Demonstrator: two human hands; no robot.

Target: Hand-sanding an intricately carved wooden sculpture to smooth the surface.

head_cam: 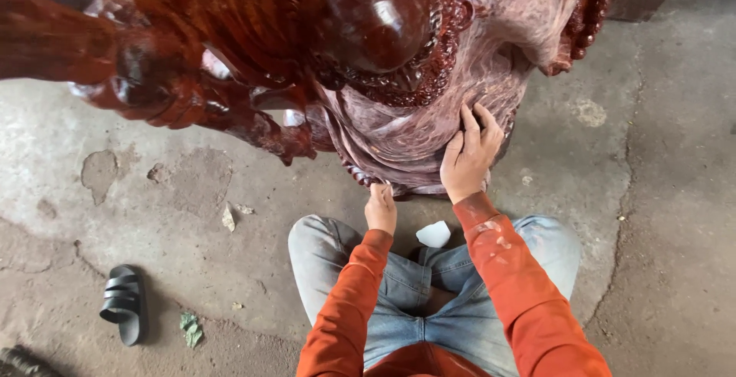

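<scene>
A large glossy carved statue of dark red wood stands on the concrete floor and fills the top of the head view. Its lower folds look paler and dull. My right hand lies flat on the statue's lower right side, fingers spread upward. My left hand reaches under the statue's bottom edge; its fingers are curled and partly hidden, so I cannot tell if it holds anything. I sit in front of it in an orange long-sleeved top and light blue jeans, knees apart.
A small white scrap lies on the floor between my knees. A black sandal lies at the lower left, with a crumpled green scrap beside it. The concrete floor is cracked and patchy.
</scene>
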